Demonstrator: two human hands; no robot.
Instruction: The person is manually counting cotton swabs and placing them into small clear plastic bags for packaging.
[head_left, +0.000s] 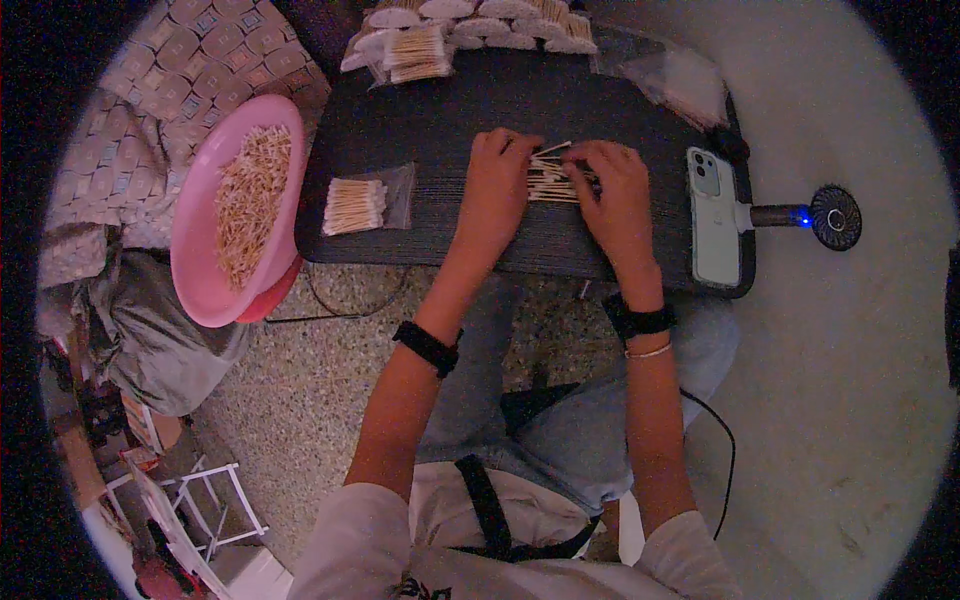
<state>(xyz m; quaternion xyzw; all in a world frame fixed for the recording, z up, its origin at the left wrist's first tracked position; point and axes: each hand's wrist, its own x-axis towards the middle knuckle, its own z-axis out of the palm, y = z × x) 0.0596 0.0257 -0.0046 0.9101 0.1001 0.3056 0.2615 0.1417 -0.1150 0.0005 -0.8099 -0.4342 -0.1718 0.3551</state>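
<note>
Loose cotton swabs (551, 184) lie side by side on a black table between my two hands. My left hand (499, 176) rests against their left ends with its fingers bent. At their right ends is my right hand (611, 180), thumb and fingers curled around the ends; whether either hand grips any swab cannot be told. One swab tilts up at the far side of the group. Left of my hands lies a clear plastic bag (397, 196) with a bundle of cotton swabs (354, 206) partly in it. A pink basin (191, 217) holds a heap of swabs at the table's left.
Packed swab bundles (480, 26) are piled along the far edge of the black table (465, 105). Clear plastic bags (682, 82) lie at the far right. A smartphone (715, 217) lies near the right edge, beside a small fan (835, 217). Patterned fabric (202, 60) is behind the basin.
</note>
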